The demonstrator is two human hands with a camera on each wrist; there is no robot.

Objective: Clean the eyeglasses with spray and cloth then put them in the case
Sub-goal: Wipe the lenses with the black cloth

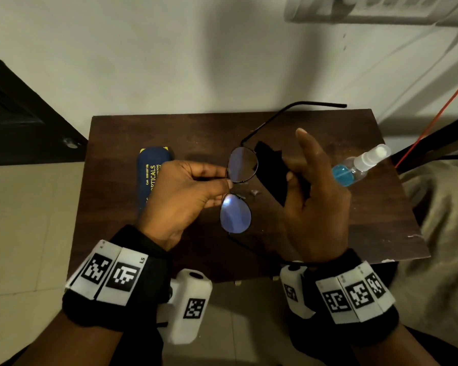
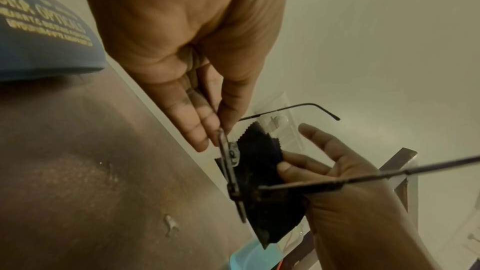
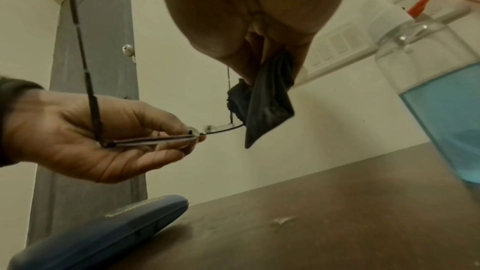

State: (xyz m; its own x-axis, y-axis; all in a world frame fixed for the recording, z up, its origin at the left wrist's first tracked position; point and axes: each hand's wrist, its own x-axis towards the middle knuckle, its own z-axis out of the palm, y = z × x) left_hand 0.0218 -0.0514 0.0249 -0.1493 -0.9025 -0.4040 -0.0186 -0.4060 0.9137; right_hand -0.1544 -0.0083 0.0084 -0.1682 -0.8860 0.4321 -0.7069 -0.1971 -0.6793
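Thin black-framed eyeglasses hang over the table with their temples unfolded. My left hand pinches them at the bridge between thumb and fingers, as the left wrist view shows at the frame. Just right of the far lens, my right hand holds a black cloth between thumb and lower fingers, its index finger pointing up. The cloth hangs beside the frame. A blue eyeglass case lies shut on the table behind my left hand. A clear spray bottle with blue liquid lies at the right.
The small dark wooden table stands against a pale wall. A dark door is at the left. An orange cable runs down at the right, beside a dark chair or frame. Small specks lie on the table.
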